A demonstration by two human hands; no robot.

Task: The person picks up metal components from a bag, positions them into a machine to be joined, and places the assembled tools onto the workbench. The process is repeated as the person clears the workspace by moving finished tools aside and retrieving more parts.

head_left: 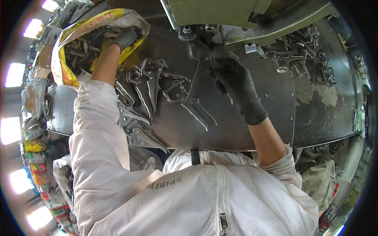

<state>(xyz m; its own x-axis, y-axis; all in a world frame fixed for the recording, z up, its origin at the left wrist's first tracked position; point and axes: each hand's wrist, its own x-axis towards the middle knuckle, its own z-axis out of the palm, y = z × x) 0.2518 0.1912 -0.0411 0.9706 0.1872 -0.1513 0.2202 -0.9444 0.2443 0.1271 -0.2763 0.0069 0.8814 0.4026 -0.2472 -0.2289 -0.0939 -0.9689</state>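
Left hand (125, 38), gloved, is plunged into the yellow sack (71, 39) of metal blanks at the far left of the dark steel table (244, 129), fingers curled among the pieces, grip unclear. Right hand (236, 88) clamps a plier blank (212, 63) just under the green press (236, 15). A heap of plier parts (145, 94) lies between sack and press, finished pieces (303, 59) to the press's right; plenty left in the sack.

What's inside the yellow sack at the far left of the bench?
The yellow sack holds a heap of grey metal parts, thin and blade-like. The gloved left hand reaches into its mouth. Whatever the fingers grip, and what lies deeper in the sack, is hidden.
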